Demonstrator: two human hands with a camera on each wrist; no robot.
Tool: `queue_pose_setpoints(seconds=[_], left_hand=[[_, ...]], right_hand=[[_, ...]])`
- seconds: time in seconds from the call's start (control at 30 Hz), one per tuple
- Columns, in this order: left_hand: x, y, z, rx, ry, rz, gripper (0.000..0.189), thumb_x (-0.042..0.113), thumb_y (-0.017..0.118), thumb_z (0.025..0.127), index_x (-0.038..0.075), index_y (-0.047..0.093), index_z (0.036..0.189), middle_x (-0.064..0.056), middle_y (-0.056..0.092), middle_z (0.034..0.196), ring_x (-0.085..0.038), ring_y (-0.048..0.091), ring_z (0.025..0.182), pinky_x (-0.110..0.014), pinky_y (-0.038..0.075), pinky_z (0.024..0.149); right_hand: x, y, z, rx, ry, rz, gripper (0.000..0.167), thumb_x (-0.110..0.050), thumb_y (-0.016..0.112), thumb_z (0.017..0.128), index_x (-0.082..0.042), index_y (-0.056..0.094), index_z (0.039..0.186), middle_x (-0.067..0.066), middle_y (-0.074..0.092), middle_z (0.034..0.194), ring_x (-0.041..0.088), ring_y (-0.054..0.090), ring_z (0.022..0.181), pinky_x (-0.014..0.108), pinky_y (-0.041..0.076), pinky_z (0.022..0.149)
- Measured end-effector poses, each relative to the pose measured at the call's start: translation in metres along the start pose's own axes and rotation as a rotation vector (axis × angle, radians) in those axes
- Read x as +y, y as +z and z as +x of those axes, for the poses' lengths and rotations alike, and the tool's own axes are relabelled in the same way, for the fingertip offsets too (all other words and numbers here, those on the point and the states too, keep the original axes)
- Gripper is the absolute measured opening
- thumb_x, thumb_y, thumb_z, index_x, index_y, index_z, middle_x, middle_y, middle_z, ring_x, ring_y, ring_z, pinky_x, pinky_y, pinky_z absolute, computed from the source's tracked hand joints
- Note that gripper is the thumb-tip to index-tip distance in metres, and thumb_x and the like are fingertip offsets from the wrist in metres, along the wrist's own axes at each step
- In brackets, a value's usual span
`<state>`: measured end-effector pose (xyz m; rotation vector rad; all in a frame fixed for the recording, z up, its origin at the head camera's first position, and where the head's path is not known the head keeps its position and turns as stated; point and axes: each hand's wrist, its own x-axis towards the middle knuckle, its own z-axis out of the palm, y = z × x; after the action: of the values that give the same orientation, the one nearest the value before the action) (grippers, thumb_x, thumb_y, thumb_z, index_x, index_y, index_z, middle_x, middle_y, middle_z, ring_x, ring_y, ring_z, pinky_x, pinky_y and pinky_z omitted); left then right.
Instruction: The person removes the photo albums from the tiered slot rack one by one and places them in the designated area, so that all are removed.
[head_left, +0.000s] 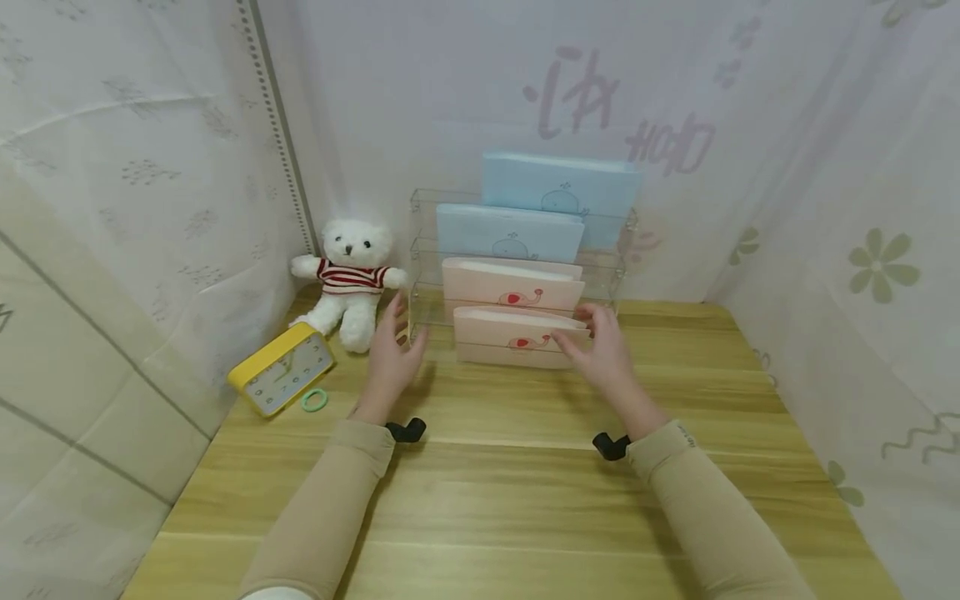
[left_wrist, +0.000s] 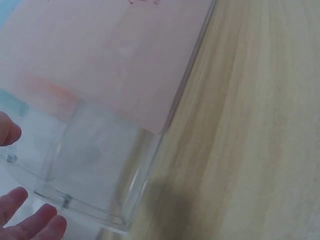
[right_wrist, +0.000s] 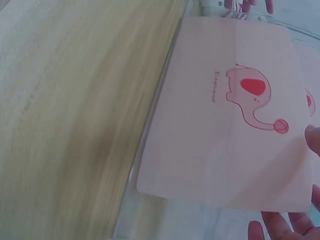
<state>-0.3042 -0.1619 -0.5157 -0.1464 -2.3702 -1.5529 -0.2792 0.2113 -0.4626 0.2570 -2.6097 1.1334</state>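
The nearest pink booklet [head_left: 487, 342] stood in the near slot of the clear rack [left_wrist: 95, 155] on the tabletop [head_left: 480, 517]. It was probably light, bendable and slick, best pinched at its upper right corner. The right hand [head_left: 606, 360] curved about its right end; whether its grip pinched, I could not tell. The left hand's [head_left: 393, 357] grip was spread beside the rack's left end. Two pink booklets, two blue booklets [head_left: 468, 227], one bear [head_left: 351, 279], one clock [head_left: 283, 368] and one green ring [head_left: 304, 405] showed.

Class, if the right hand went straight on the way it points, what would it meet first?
Probably the rear pink notebook, just behind the front pink notebook; depth is unclear, so the right hand may already touch it.
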Motion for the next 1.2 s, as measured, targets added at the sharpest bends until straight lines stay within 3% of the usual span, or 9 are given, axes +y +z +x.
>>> queue_pose_setpoints(seconds=[0.13, 0.3, 0.47, 0.6, 0.67, 0.73, 0.83, 0.97, 1.2], left_hand=[[-0.008, 0.001, -0.003, 0.008, -0.015, -0.034, 0.078, 0.030, 0.070, 0.109, 0.028, 0.030, 0.175, -0.019, 0.046, 0.169, -0.048, 0.058, 0.145, -0.064, 0.053, 0.117], [-0.019, 0.005, -0.005, 0.021, -0.041, -0.082, 0.071, 0.029, 0.068, 0.110, 0.030, 0.035, 0.173, -0.018, 0.050, 0.168, -0.047, 0.059, 0.145, -0.063, 0.052, 0.118], [-0.027, 0.008, -0.008, 0.026, -0.055, -0.075, 0.064, 0.028, 0.064, 0.113, 0.033, 0.040, 0.171, -0.019, 0.055, 0.166, -0.047, 0.063, 0.142, -0.064, 0.055, 0.115], [-0.031, 0.010, -0.008, -0.013, -0.058, -0.061, 0.059, 0.027, 0.056, 0.117, 0.030, 0.038, 0.173, -0.021, 0.049, 0.170, -0.049, 0.061, 0.144, -0.065, 0.052, 0.118], [-0.034, 0.011, -0.006, -0.027, -0.057, -0.058, 0.058, 0.026, 0.052, 0.118, 0.028, 0.036, 0.174, -0.021, 0.047, 0.172, -0.049, 0.060, 0.146, -0.065, 0.049, 0.120], [-0.036, 0.011, -0.004, -0.027, -0.049, -0.061, 0.058, 0.023, 0.050, 0.119, 0.027, 0.035, 0.175, -0.022, 0.047, 0.172, -0.050, 0.059, 0.146, -0.065, 0.047, 0.122], [-0.036, 0.009, -0.003, -0.010, -0.046, -0.048, 0.058, 0.024, 0.051, 0.118, 0.028, 0.037, 0.174, -0.022, 0.050, 0.170, -0.050, 0.061, 0.144, -0.065, 0.047, 0.123], [-0.038, 0.009, -0.004, -0.004, -0.044, -0.041, 0.057, 0.027, 0.050, 0.119, 0.030, 0.036, 0.174, -0.021, 0.049, 0.171, -0.049, 0.059, 0.146, -0.065, 0.045, 0.124], [-0.039, 0.013, -0.008, -0.024, -0.030, -0.017, 0.058, 0.028, 0.050, 0.119, 0.031, 0.035, 0.175, -0.022, 0.051, 0.170, -0.050, 0.062, 0.142, -0.067, 0.048, 0.120]], right_hand=[[0.000, 0.006, -0.001, 0.015, 0.002, 0.008, 0.063, -0.044, 0.080, 0.102, -0.006, 0.056, 0.147, 0.016, 0.061, 0.146, 0.038, 0.059, 0.135, 0.059, 0.053, 0.110], [0.001, 0.013, -0.001, 0.020, 0.057, 0.128, 0.057, -0.036, 0.082, 0.102, -0.008, 0.061, 0.147, 0.014, 0.066, 0.150, 0.036, 0.059, 0.140, 0.049, 0.049, 0.108], [0.006, 0.022, -0.002, 0.051, 0.112, 0.198, 0.045, -0.034, 0.083, 0.101, -0.016, 0.071, 0.141, 0.010, 0.069, 0.150, 0.018, 0.055, 0.092, 0.029, 0.041, 0.078], [0.005, 0.028, -0.002, 0.082, 0.116, 0.229, 0.039, -0.033, 0.085, 0.100, -0.019, 0.075, 0.135, 0.009, 0.072, 0.148, 0.013, 0.032, 0.069, 0.031, 0.033, 0.063], [0.004, 0.031, -0.001, 0.092, 0.117, 0.265, 0.038, -0.033, 0.084, 0.100, -0.018, 0.076, 0.134, 0.009, 0.072, 0.148, 0.013, 0.048, 0.076, 0.034, 0.045, 0.074], [0.003, 0.035, 0.001, 0.098, 0.115, 0.315, 0.037, -0.031, 0.084, 0.101, -0.015, 0.075, 0.133, 0.010, 0.072, 0.148, 0.022, 0.066, 0.100, 0.044, 0.053, 0.097], [0.000, 0.040, 0.003, 0.114, 0.112, 0.384, 0.037, -0.026, 0.083, 0.101, -0.010, 0.074, 0.133, 0.014, 0.070, 0.148, 0.031, 0.050, 0.155, 0.059, 0.029, 0.134], [-0.002, 0.046, 0.004, 0.143, 0.114, 0.418, 0.035, -0.024, 0.083, 0.102, -0.010, 0.073, 0.132, 0.016, 0.069, 0.148, 0.039, 0.046, 0.159, 0.065, 0.023, 0.135], [-0.001, 0.048, 0.000, 0.202, 0.137, 0.409, 0.032, -0.023, 0.084, 0.100, -0.009, 0.073, 0.127, 0.019, 0.071, 0.143, 0.039, 0.051, 0.154, 0.065, 0.028, 0.133]])
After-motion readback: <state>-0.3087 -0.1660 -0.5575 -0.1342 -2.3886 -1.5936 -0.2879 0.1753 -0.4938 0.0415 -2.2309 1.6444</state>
